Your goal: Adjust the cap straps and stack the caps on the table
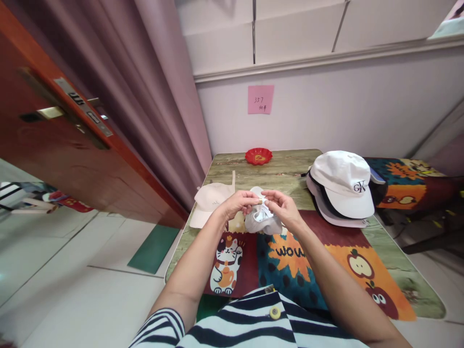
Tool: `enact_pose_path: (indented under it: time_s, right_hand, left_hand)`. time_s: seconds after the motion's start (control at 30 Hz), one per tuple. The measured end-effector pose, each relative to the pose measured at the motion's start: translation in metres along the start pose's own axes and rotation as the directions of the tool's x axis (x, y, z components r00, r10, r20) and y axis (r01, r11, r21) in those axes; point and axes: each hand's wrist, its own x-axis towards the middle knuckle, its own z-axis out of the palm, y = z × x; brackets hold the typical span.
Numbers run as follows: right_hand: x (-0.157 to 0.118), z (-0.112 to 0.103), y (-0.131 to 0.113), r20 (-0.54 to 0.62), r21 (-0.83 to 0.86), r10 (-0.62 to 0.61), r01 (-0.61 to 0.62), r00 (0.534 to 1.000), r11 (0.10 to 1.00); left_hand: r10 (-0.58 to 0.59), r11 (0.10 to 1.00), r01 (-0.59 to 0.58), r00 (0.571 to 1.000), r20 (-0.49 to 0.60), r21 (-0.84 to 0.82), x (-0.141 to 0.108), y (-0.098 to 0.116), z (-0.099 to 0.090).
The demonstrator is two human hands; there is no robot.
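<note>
Just above the table, my left hand [241, 203] and my right hand [282, 208] meet at the strap of a pale cap [266, 226]. Both hands are closed, with fingertips pinching the strap near a small yellowish piece [260, 200] that may be a buckle. The cap hangs below my fingers with its inside partly showing. To the left of my left hand, a cream cap [207, 203] lies on the table, its strap sticking up. A stack of caps stands to the right, topped by a white cap [342, 179] with dark letters.
A red scalloped dish [258, 155] sits at the back of the wood-patterned table [290, 164]. A colourful printed mat [250, 270] covers its front part. A pink note [260, 99] is stuck on the wall. To the left are a brown door [90, 159] and a mauve curtain [163, 96].
</note>
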Motion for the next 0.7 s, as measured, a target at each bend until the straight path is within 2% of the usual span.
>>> enact_pose_path:
  time_s: [0.4,0.7]
  right_hand:
    - [0.0005,0.0016,0.0009,0.004,0.042,0.014,-0.014,1.0,0.999]
    - [0.0013,-0.0022,0.0009,0.042,-0.032,0.035,-0.033,0.999,0.999]
  left_hand:
    - [0.008,1.0,-0.008,1.0,-0.015,-0.01,0.0017,-0.0067,-0.0044]
    - [0.014,1.0,-0.015,0.999,-0.041,-0.023,0.0001,-0.0094,-0.0044]
